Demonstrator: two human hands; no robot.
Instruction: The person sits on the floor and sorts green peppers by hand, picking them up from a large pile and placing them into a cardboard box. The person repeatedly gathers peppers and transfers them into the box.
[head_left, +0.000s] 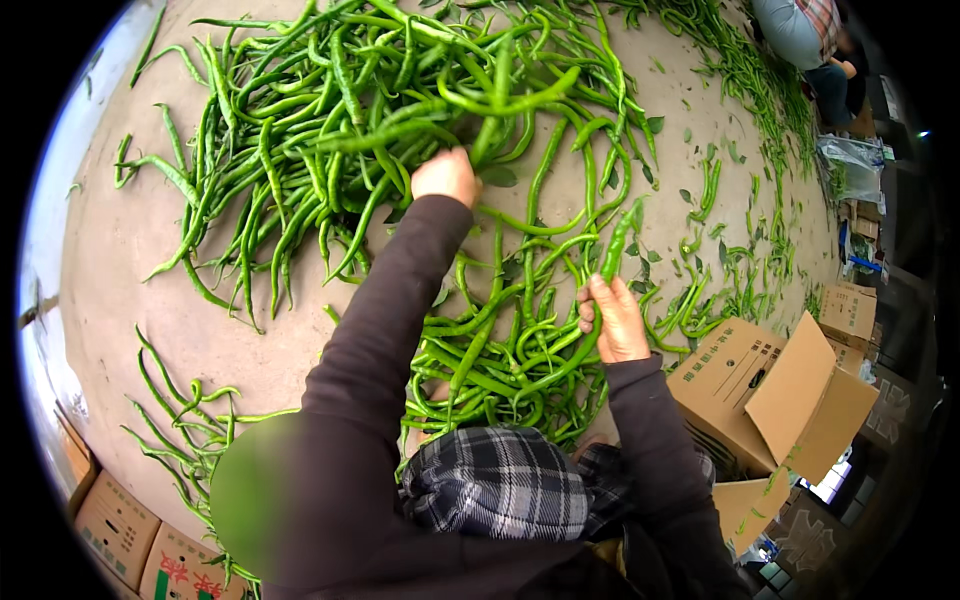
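Long green chili peppers (300, 127) lie in a large heap on the floor before me. My left hand (448, 178) is at the heap's near right edge, its fingers closed around green peppers that stick up from it, partly blurred. My right hand (615, 319), lower and to the right, holds one long green pepper (616, 244) upright between thumb and fingers. A second pile of curved peppers (502, 367) lies close in front of my body, left of my right hand. Loose peppers and leaves are scattered between the two piles.
An open cardboard box (724, 382) stands to my right, with more boxes (847, 311) beyond. Closed cartons (116, 525) stand at the lower left near a small pepper cluster (184, 435). A long row of peppers (757, 82) runs at the upper right, beside another person (799, 37).
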